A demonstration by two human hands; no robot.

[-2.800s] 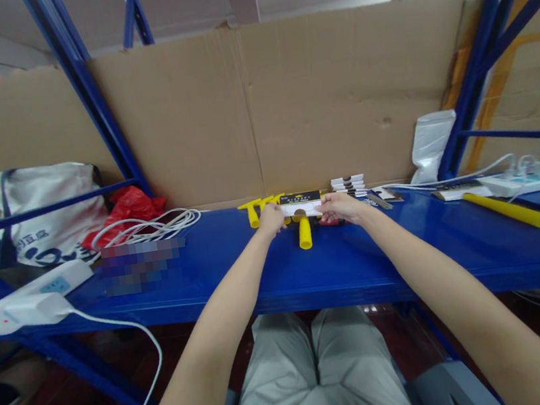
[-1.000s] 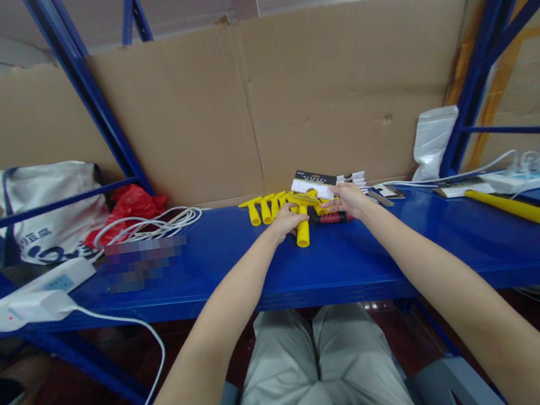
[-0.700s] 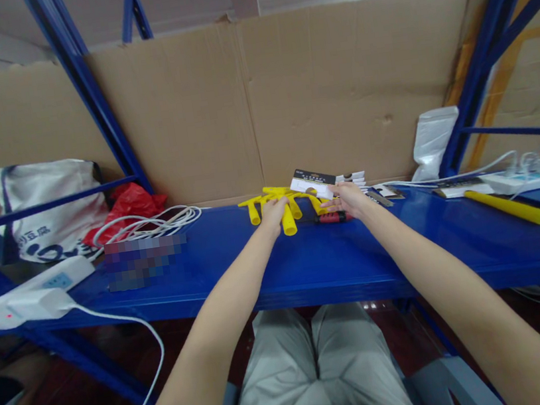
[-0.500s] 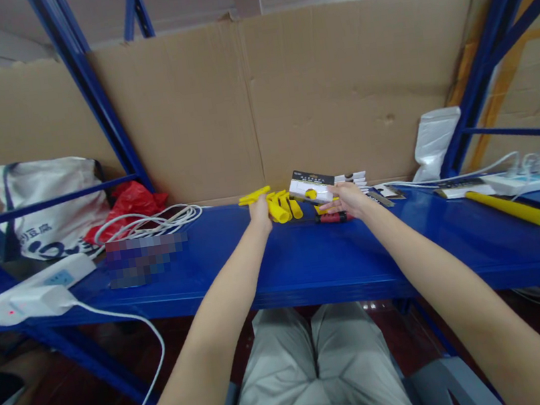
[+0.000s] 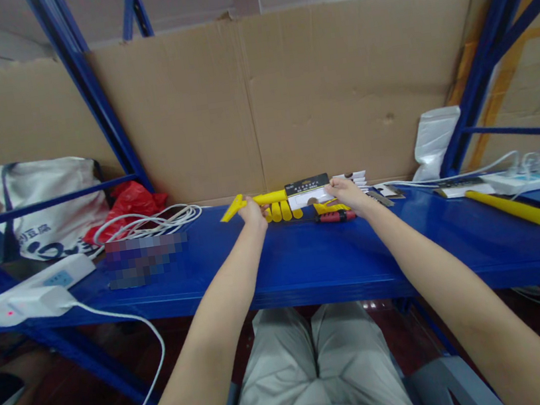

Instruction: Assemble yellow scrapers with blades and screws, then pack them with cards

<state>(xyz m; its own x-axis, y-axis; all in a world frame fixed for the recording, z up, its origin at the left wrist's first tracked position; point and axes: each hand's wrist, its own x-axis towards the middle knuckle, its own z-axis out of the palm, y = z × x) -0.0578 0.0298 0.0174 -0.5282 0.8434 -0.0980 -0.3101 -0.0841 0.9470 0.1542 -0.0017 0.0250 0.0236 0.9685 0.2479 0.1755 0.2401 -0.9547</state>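
1. Left hand point(image 5: 252, 210) pinches the yellow T-handle tool point(image 5: 269, 197), held just above the blue shelf point(image 5: 308, 257), far centre.
2. Right hand point(image 5: 346, 192) grips the packaging card point(image 5: 307, 192) at the tool's right end.
3. Probably light, stiff plastic; best held by the shaft.

I can read nothing for certain: the white bag point(image 5: 42, 194) bears large blue characters, partly hidden, and the black strip on the card point(image 5: 307, 192) carries print too small.

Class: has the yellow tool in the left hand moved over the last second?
Yes. The yellow tool has risen off the blue shelf and turned sideways, leftward from the red-handled tool, in the left hand.
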